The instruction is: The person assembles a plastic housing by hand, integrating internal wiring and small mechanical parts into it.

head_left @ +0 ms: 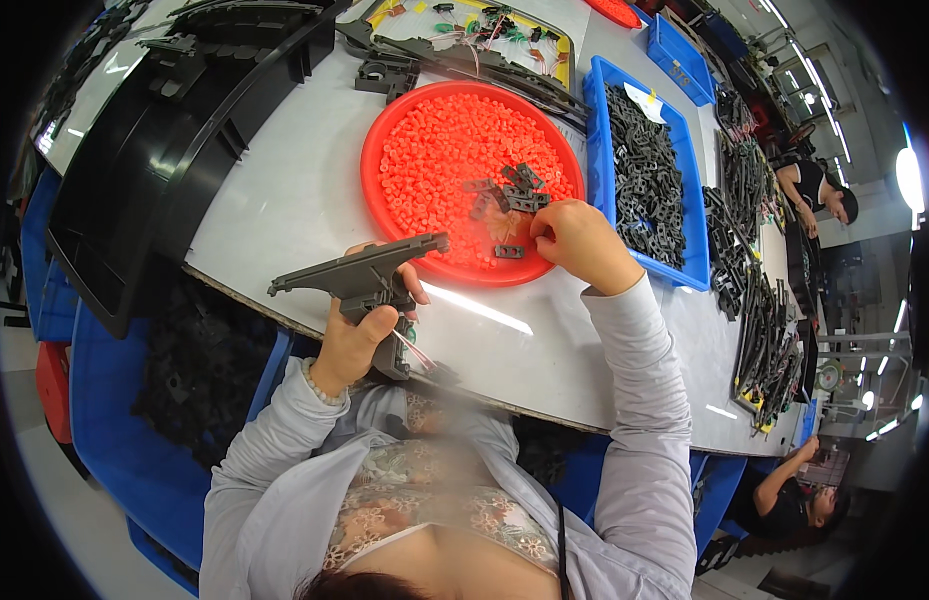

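My left hand (350,345) is closed around a dark grey plastic bracket (359,272) with a long arm and thin pale wires hanging below it. The bracket is held above the table's near edge, left of the round tray. My right hand (586,245) is at the right rim of the red round tray (372,170), its fingers bent inward and closed. Whatever those fingertips may hold is hidden. Small orange-red plastic pieces (454,140) fill most of the tray. Several dark grey clips (524,190) lie among them beside my right hand, and one clip (508,252) lies apart nearer to me.
Right of the tray stands a blue bin (601,150) heaped with dark grey parts. A large black plastic housing (199,130) lies at the left. Wired parts sit in a yellow-edged tray (564,60) at the back. Two other people (819,190) are farther off at the right.
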The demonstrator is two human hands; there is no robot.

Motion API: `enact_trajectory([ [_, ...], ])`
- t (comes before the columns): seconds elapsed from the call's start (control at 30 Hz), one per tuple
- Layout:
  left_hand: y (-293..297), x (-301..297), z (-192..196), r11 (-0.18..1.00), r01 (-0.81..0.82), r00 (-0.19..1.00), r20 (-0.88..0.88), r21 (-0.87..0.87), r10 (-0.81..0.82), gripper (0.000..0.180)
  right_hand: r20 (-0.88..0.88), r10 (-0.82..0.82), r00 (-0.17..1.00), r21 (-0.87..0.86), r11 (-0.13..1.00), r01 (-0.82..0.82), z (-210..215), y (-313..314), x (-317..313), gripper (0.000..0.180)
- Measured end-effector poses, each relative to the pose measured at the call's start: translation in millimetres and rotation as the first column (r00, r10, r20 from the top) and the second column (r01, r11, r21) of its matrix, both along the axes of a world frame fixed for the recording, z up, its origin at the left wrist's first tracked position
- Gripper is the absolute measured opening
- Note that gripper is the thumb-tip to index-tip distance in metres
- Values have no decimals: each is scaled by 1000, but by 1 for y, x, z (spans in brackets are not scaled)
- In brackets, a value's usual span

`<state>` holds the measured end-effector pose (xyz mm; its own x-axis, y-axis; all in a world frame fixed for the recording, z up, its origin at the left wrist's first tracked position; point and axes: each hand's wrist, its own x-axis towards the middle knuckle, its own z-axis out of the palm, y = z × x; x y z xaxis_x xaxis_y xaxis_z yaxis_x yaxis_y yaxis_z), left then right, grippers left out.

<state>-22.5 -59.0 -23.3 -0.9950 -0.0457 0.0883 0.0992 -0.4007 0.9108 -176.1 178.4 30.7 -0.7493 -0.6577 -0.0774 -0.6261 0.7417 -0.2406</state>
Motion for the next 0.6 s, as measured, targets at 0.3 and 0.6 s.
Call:
enact_trajectory([
  [0.3, -3, 0, -1, 1000, 18, 1000, -4, -7, -18, 74, 393, 38, 919, -311, 946, 95, 19, -21, 18, 9],
  [0.6, -4, -1, -3, 999, 49, 999, -3, -24, -49, 72, 314, 64, 947, -291, 956, 32, 2, -13, 10, 9],
])
